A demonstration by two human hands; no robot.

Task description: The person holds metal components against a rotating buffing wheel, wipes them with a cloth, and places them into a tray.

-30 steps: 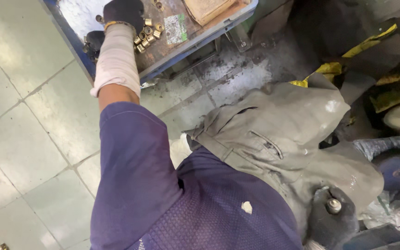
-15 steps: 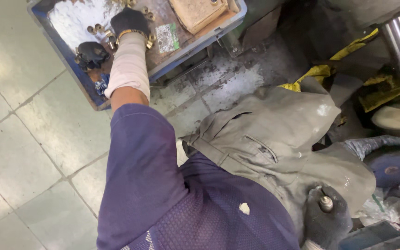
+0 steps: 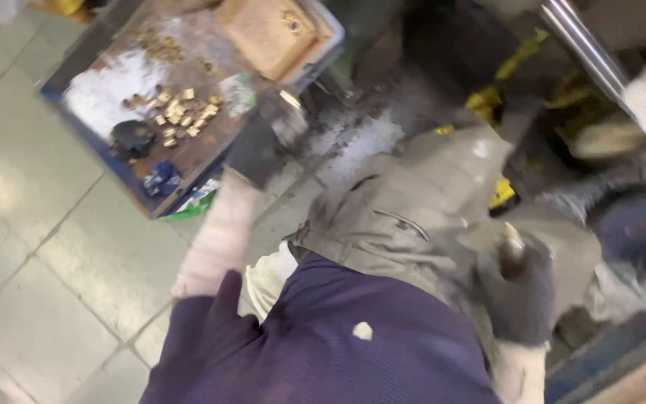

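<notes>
My left hand (image 3: 262,146), in a dark glove with a white sleeve, hovers blurred over the near right corner of a blue tray (image 3: 102,161). Its fingers are closed, and a small shiny brass piece (image 3: 290,98) shows at the fingertips. A heap of small brass pieces (image 3: 181,114) lies in the tray on a dirty surface. My right hand (image 3: 523,295), also in a dark glove, rests by my grey-trousered knee. It is closed around a small metal part (image 3: 513,238) that sticks up from the fist.
The tray also holds a tan box (image 3: 267,30), a dark lump (image 3: 131,138) and a blue scrap (image 3: 162,179). Pale floor tiles (image 3: 54,247) lie to the left. A steel rod (image 3: 585,52), yellow-black tape and a dark round wheel (image 3: 633,224) crowd the right.
My left hand has pulled back out of the tray, from the brass pieces toward my body. The view swung right and down. The right hand kept its grip on the metal part.
</notes>
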